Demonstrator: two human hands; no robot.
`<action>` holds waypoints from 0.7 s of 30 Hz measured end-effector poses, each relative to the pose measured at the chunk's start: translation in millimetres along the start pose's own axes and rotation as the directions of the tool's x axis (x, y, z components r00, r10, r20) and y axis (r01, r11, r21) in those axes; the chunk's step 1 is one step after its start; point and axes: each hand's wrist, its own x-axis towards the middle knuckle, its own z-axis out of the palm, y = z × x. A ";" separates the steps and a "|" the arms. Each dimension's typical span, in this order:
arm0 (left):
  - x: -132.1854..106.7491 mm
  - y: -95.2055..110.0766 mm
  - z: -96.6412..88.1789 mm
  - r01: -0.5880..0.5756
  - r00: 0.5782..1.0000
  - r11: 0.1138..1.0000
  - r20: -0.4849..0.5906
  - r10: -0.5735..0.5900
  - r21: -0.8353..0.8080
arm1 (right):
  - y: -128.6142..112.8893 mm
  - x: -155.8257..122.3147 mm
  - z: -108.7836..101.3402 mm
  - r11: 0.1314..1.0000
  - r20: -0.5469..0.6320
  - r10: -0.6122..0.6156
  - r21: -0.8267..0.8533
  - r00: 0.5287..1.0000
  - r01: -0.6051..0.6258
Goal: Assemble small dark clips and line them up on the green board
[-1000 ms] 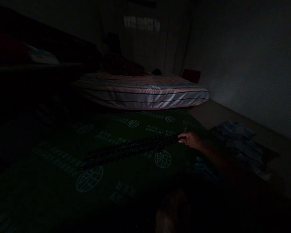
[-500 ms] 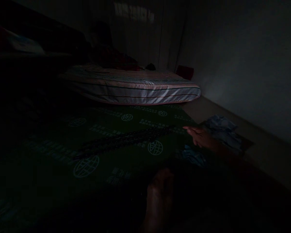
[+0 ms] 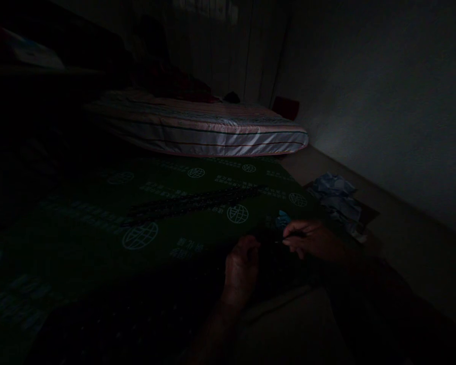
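The light is very dim. My left hand [image 3: 240, 266] is closed, its fingers curled at the edge of a dark cloth with small pale specks [image 3: 137, 324]. My right hand [image 3: 313, 241] is just to the right, thumb and fingertips pinched together. A tiny pale glint shows by those fingertips, too small to name. The dark cloth runs beneath both hands and down to the lower left. Beyond them, long dark speckled strips [image 3: 193, 203] lie across a green sheet [image 3: 209, 230] printed with white globes and lettering. A small blue cloth [image 3: 282, 219] sits just past my right fingers.
Behind the green sheet is a mattress with a striped cover [image 3: 220, 139]. Crumpled pale cloth [image 3: 336, 195] lies on the floor at the right, near the wall [image 3: 383, 91]. A red item [image 3: 286, 108] stands by the mattress's far corner. Deep shadow covers the left side.
My right hand has come back toward me from over the sheet's right side, its extended fingers now pinched near my left hand. My left hand has risen slightly in view. The view has shifted a little.
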 end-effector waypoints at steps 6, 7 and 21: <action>0.2 0.1 1.0 -0.032 0.999 0.999 -0.005 0.032 -0.012 | 10.1 4.6 19.3 0.999 0.037 0.001 0.048 0.999 -0.003; 0.0 0.5 1.1 -0.026 1.000 0.999 -0.003 0.026 -0.020 | 11.9 6.2 21.8 0.999 0.038 0.014 0.048 0.999 -0.016; 0.2 4.3 -0.2 0.013 0.999 1.000 0.048 -0.012 -0.006 | 9.4 14.1 36.3 0.989 0.044 0.126 -0.080 0.991 -0.122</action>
